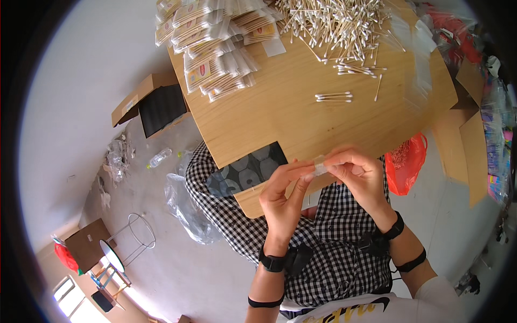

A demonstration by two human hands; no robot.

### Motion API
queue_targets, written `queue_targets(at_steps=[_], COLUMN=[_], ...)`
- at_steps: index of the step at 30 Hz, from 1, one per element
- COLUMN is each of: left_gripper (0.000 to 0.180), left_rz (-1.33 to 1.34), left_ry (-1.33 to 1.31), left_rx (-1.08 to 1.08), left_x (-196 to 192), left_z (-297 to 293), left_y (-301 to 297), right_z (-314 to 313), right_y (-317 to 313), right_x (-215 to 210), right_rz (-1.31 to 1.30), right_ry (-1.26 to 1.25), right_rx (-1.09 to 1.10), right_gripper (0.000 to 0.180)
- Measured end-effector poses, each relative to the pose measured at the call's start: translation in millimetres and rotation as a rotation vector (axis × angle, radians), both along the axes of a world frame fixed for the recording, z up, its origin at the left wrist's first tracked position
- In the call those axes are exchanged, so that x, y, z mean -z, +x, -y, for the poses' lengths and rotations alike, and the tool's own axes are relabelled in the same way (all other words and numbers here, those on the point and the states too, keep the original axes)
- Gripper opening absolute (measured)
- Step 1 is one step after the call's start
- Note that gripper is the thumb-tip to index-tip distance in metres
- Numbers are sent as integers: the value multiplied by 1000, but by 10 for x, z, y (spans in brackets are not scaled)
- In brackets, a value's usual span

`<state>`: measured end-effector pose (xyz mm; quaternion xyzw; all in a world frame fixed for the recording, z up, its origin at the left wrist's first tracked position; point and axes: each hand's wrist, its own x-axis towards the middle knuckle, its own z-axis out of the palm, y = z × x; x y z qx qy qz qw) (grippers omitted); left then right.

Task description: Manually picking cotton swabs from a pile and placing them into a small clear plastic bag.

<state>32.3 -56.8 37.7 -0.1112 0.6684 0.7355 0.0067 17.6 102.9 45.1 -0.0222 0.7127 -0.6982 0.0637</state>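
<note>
Over the near edge of the wooden table, my left hand [281, 198] and my right hand [362, 182] meet, both with fingertips pinched on a small clear plastic bag [319, 167]. Fingers partly cover the bag, so its contents cannot be made out. Beyond the hands, a small row of cotton swabs [334, 97] lies side by side, with a single cotton swab [378, 88] to its right. A large heap of loose cotton swabs [334, 27] covers the far part of the table. Far left, clear packets of cotton swabs [218, 59] are stacked in overlapping layers.
Clear plastic sheets [421, 64] lie along the right side of the table [269, 118]. A dark patterned pad [250, 168] sits at its near left corner. Cardboard boxes [153, 83] flank the table, and a red bag [407, 167] stands at right. A bottle [160, 158] lies on the floor.
</note>
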Motion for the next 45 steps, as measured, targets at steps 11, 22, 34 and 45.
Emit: queue_targets(at_steps=[11, 22, 34, 45], left_gripper=[46, 29, 17, 21], left_rz=[197, -24, -19, 61], left_ry=[60, -388, -231, -156], left_rx=[27, -69, -118, -82], left_x=[112, 196, 309, 249], left_z=[-44, -24, 16, 31], left_y=[22, -23, 72, 46], right_z=[-106, -13, 255, 229], right_y=[-224, -680, -651, -769], right_x=[-19, 170, 416, 422], right_rz=[477, -490, -390, -425], right_ry=[-82, 991, 1206, 1238], right_rx=[118, 89, -143, -128], right_gripper=[14, 43, 55, 54])
